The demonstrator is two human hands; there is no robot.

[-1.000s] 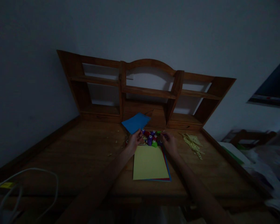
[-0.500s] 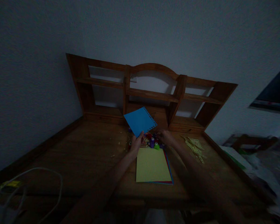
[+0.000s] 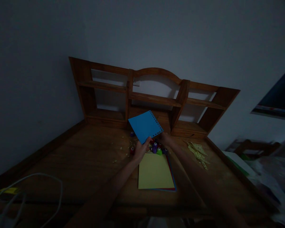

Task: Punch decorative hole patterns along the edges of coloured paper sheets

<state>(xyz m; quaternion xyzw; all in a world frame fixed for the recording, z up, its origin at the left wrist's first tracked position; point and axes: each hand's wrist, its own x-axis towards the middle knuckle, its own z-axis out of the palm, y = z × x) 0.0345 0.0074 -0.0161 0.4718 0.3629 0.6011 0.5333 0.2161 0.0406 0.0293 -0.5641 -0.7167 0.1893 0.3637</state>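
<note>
My left hand (image 3: 142,149) pinches the lower corner of a blue paper sheet (image 3: 145,126) and holds it tilted above the desk; one edge of the sheet has a row of small punched holes. My right hand (image 3: 164,138) rests among several small coloured craft punches (image 3: 156,148), purple, red and green; its fingers look curled, and I cannot make out what they hold. Just in front of the punches lies a stack of coloured paper (image 3: 154,171) with a yellow sheet on top.
A wooden desk (image 3: 85,158) with a raised shelf unit (image 3: 154,95) at the back stands against the wall. Punched yellow paper strips (image 3: 198,150) lie to the right. Paper bits dot the wood left of the punches. A white cable (image 3: 30,190) loops at the front left.
My left hand has lifted the blue sheet off the desk and raised it upright. My right hand has shifted slightly left among the punches.
</note>
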